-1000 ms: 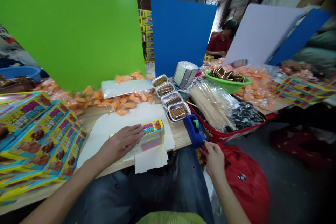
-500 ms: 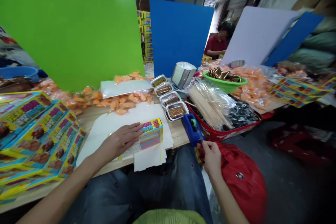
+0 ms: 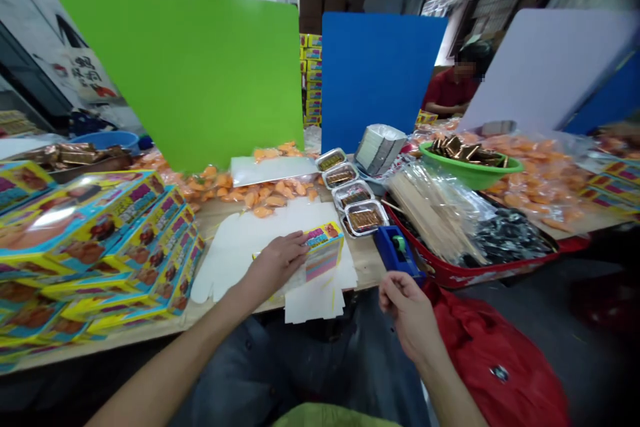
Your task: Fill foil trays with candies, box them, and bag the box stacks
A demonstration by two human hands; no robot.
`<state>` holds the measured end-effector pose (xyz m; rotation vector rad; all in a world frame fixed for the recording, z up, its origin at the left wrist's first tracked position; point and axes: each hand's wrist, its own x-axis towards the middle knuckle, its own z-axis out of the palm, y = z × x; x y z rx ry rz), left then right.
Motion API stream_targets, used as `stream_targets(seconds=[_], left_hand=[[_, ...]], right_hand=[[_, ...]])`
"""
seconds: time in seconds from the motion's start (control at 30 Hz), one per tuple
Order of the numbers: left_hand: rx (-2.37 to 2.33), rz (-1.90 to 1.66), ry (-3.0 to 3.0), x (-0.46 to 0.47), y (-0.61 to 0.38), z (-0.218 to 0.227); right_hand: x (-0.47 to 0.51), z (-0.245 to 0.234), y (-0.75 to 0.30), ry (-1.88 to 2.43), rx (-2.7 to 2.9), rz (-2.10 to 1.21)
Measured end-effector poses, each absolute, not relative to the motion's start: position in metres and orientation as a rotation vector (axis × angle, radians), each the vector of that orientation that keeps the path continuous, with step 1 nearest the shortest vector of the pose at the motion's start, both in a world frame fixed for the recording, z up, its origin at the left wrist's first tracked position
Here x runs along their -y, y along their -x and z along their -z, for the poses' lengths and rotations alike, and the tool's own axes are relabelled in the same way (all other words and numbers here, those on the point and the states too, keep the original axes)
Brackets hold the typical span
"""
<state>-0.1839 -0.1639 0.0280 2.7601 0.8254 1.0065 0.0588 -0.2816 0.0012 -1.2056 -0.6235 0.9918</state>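
Observation:
My left hand (image 3: 283, 259) lies over a small printed cardboard box (image 3: 324, 255), its fingers together across the top and holding it down. The box has a yellow and blue edge and a striped side; my hand hides its left part. It rests on white card sheets (image 3: 230, 240) at the table's front. My right hand (image 3: 407, 307) hangs in front of the table edge, thumb and fingers pinched together. Whatever is in that pinch is too small to make out. Just beyond it stands a blue tape dispenser (image 3: 397, 250) with a green core.
Stacked printed boxes (image 3: 140, 253) fill the left. Foil trays (image 3: 365, 217) stand behind the dispenser. A red tray (image 3: 480, 273) holds wooden sticks and black packets, beside a green bowl (image 3: 470, 170) of brown packets. Orange pieces (image 3: 273, 193) lie behind. A person (image 3: 453, 87) sits beyond.
My right hand has come away from the tape dispenser, back toward me. The left hand stays on the box. The whole view has turned left.

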Motion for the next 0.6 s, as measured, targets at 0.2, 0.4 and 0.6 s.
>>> stream_targets(seconds=[0.2, 0.4, 0.6], left_hand=[[-1.046, -1.098, -2.632, 0.172, 0.167, -0.024], [-1.036, -1.009, -2.657, 0.174, 0.166, -0.025], [-0.945, -0.908, -2.669, 0.174, 0.171, -0.035]], right_hand=[[0.229, -0.039, 0.008, 0.985, 0.736, -1.115], [0.202, -0.019, 0.036, 1.09, 0.702, -0.932], [0.195, -0.021, 0.034, 1.368, 0.708, -0.94]])
